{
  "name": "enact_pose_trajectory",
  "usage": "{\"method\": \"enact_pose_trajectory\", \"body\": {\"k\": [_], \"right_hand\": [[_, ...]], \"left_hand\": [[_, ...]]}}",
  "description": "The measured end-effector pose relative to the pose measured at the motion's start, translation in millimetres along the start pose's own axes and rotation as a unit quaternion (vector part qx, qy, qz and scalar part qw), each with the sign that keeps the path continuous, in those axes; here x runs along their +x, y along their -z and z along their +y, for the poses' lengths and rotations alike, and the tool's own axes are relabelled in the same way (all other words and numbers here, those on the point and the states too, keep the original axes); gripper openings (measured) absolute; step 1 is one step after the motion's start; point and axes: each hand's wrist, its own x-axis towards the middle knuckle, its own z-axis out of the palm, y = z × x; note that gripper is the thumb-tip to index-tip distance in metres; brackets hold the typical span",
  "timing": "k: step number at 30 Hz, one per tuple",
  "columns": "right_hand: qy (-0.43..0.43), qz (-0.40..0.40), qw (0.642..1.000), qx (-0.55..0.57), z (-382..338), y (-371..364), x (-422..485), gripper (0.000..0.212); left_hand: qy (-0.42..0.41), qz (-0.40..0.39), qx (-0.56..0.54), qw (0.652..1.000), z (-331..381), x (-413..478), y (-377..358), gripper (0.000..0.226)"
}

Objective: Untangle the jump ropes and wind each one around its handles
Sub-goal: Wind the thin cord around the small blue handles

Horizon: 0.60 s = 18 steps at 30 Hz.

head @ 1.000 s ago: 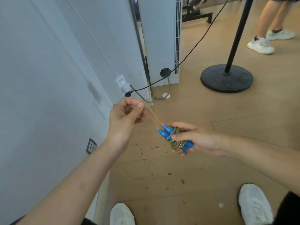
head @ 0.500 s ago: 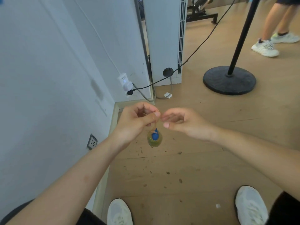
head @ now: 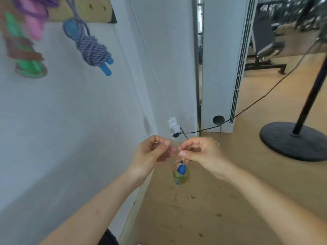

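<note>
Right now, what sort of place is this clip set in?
Probably a gym: a weight bench stands in the back room and wound jump ropes hang from a wall board.

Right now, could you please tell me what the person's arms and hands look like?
The left hand and right hand are bare: no gloves, rings or watch visible. The left forearm and right forearm are uncovered, with no sleeve in view.

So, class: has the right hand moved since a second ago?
Yes. The right hand has shifted left toward the wall plug, meeting the left hand above the hanging rope bundle.
</note>
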Motion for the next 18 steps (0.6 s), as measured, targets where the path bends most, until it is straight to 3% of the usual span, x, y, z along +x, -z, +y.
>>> {"method": "enact_pose_trajectory", "body": {"k": [5,9,18], "right_hand": [[0.047,0.008,0.998,0.051,-53.8,-22.0,22.4,0.010],[0.084,-0.001,0.994,0.076,-101.4,-33.5,39.4,0.011],[0.174,-0.031,0.978,0.107,-219.9,-65.5,79.8,0.008]], "left_hand": [[-0.029,0.044,0.033,0.998,54.2,-13.7,26.3,0.007],[-0.081,0.068,0.076,0.992,98.2,-31.2,46.7,0.020],[-0.229,0.178,0.115,0.950,207.3,-54.5,75.2,0.019]]}}
